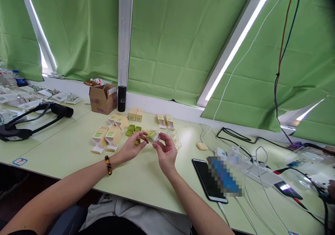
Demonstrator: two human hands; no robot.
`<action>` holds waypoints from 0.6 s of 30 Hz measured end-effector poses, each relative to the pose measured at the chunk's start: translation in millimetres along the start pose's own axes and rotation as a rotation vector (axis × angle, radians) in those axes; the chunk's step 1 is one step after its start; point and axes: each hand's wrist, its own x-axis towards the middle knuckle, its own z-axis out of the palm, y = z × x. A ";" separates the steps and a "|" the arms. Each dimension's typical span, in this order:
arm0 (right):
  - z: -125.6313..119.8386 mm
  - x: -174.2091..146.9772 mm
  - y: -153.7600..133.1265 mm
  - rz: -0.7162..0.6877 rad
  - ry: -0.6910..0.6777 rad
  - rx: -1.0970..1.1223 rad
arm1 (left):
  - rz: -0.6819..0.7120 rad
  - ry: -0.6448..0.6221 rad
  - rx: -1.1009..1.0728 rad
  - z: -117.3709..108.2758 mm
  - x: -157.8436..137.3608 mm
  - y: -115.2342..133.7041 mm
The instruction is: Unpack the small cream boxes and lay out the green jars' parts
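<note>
Between my two hands is a small clear container with a green lid (pixel 152 136), raised just above the table. My left hand (pixel 133 146) is closed, its thumb and fingertips at the green side. The fingers of my right hand (pixel 166 153) pinch the clear side. Whether the lid is fully seated I cannot tell. Behind my left hand lie several square green lids (pixel 133 128), one partly hidden by the fingers. Past my right hand stand several clear containers (pixel 175 137) with yellowish bits, partly covered by that hand.
Open kraft cartons (pixel 112 139) stand at the left, with smaller cartons (pixel 135 114) behind. A cardboard box (pixel 103 98) and black tumbler (pixel 121 98) are near the wall. A black headset (pixel 39 118) lies far left. Right are a phone (pixel 209 181), a power strip (pixel 255 172) and tangled cables.
</note>
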 end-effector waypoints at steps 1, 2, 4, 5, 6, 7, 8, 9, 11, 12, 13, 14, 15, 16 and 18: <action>1.1 -2.4 -0.8 -0.045 0.001 -0.034 | -0.021 -0.008 -0.020 1.3 -0.9 0.1; 1.9 -4.5 -1.5 -0.093 0.000 -0.071 | -0.037 -0.009 -0.038 2.4 -1.5 -0.2; 2.3 -7.0 -2.3 -0.211 0.003 -0.155 | -0.047 0.002 -0.074 3.4 -2.0 -1.3; 1.8 -7.4 -2.4 -0.278 0.007 -0.205 | -0.040 0.005 -0.097 3.6 -1.8 -1.8; 1.0 -7.3 -2.4 -0.349 0.011 -0.262 | -0.029 -0.002 -0.124 3.7 -1.4 -2.1; 0.0 -6.7 -2.3 -0.421 0.014 -0.323 | -0.017 -0.024 -0.151 3.9 -1.0 -2.2; -1.1 -6.0 -2.1 -0.489 0.017 -0.384 | -0.006 -0.059 -0.175 4.3 -0.6 -2.0; -2.1 -5.1 -1.7 -0.547 0.020 -0.441 | 0.001 -0.099 -0.195 5.1 -0.4 -1.6; -3.8 -3.4 -0.4 -0.633 0.030 -0.529 | 0.001 -0.176 -0.230 7.7 -0.5 -0.4; -4.5 -2.7 0.6 -0.662 0.033 -0.560 | -0.002 -0.204 -0.250 9.3 -0.7 0.1; -5.1 -1.9 1.7 -0.684 0.028 -0.585 | -0.004 -0.223 -0.272 10.8 -0.9 0.7; -5.7 -1.2 2.9 -0.707 0.015 -0.603 | -0.005 -0.238 -0.294 12.0 -1.0 1.4; -6.3 -0.4 4.2 -0.732 -0.005 -0.613 | -0.006 -0.252 -0.314 12.9 -0.9 2.2; -6.9 0.4 5.4 -0.760 -0.030 -0.618 | -0.009 -0.264 -0.330 13.2 -0.6 3.2; -8.2 2.2 7.4 -0.809 -0.077 -0.609 | -0.019 -0.279 -0.356 12.5 0.2 5.8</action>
